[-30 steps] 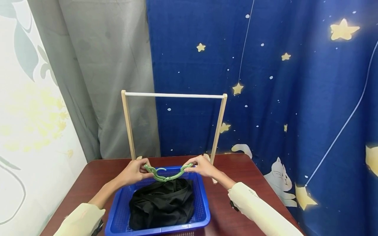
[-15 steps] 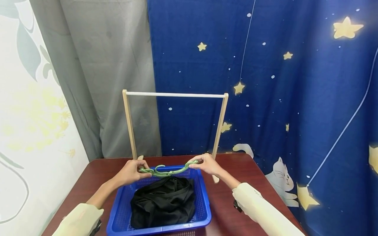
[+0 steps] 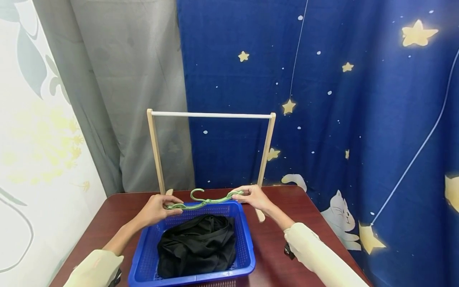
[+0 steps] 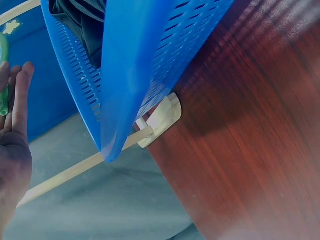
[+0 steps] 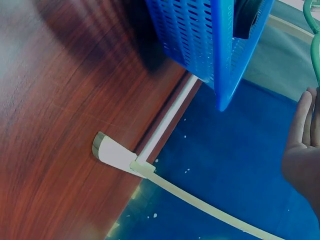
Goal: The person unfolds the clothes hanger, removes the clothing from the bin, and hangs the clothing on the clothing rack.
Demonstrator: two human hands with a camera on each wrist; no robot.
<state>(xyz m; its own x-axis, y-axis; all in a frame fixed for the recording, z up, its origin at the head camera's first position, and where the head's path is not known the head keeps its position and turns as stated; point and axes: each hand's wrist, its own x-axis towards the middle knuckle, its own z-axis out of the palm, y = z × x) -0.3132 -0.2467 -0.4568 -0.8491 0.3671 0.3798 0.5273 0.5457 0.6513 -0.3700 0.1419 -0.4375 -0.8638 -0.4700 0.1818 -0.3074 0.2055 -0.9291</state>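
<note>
A green clothes hanger (image 3: 207, 201) is held up between both hands above the far rim of a blue plastic basket (image 3: 251, 255). Its hook points upward and curls to the left. My left hand (image 3: 156, 209) pinches the left arm of the hanger; in the left wrist view, that hand (image 4: 15, 130) shows at the left edge beside a piece of green hanger (image 4: 4, 100). At the other end, my right hand (image 3: 254, 198) pinches the right arm. Black cloth (image 3: 197, 247) lies crumpled in the basket, below the hands and apart from the hanger.
Behind the basket stands a wooden rack with a white crossbar (image 3: 211, 115) and light wooden posts (image 3: 266, 153). A rack foot (image 5: 117, 155) rests on the reddish-brown table (image 3: 287, 239). Grey and blue curtains (image 3: 229, 79) hang behind the table.
The hanger has tipped from hanging bowed downward to hook up, and has risen slightly. The hands have moved a little farther apart, still gripping its ends. Basket and cloth have stayed put.
</note>
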